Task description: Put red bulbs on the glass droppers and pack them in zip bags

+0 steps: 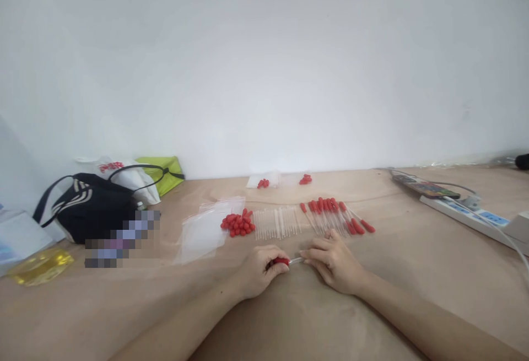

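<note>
My left hand (259, 269) is closed around a red rubber bulb (281, 261). My right hand (333, 260) pinches the clear tube (296, 260) that sticks out of that bulb. Both hands rest on the tan tabletop (372, 306), close together. Just beyond them lie a heap of loose red bulbs (238, 224), a row of bare clear tubes (276, 223) and a row of tubes with red bulbs fitted (334, 213).
Clear plastic bags (206, 231) lie left of the bulbs. A black bag (88, 206), a white bag and a green pouch (163, 171) sit at the far left. A power strip (471, 212) with cables and a phone (425, 187) lie at the right.
</note>
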`<state>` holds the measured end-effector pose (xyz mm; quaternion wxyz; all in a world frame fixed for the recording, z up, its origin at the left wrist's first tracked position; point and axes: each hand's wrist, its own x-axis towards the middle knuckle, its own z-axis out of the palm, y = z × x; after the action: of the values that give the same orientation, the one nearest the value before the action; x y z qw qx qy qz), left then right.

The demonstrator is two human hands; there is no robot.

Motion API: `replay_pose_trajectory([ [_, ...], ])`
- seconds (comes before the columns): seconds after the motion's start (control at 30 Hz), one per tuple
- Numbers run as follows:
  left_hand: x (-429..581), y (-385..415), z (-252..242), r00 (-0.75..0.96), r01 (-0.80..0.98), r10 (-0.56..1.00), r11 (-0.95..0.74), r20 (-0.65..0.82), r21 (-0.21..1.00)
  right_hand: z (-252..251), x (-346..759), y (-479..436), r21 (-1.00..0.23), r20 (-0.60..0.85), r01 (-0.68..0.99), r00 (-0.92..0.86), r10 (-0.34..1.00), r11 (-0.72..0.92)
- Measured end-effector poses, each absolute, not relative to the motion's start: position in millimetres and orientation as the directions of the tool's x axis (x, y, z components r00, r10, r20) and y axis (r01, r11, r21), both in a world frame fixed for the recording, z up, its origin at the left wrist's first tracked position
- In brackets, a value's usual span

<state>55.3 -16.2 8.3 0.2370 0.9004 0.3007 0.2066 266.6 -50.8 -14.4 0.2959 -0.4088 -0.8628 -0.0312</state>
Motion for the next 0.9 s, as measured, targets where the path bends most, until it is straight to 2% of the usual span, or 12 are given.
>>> replay_pose_trajectory([
  [0.5,55,-17,1,0.643,0.482,0.698,-0.688,0.314,0.542,-11,263,-54,-0.280,0.486,0.696,-0.491,0.723,0.661],
  [0.9,54,-20,0,0.709,0.405,0.560,-0.821,0.429,0.402,-11,256,-56,-0.220,0.495,0.735,-0.482,0.723,0.641],
])
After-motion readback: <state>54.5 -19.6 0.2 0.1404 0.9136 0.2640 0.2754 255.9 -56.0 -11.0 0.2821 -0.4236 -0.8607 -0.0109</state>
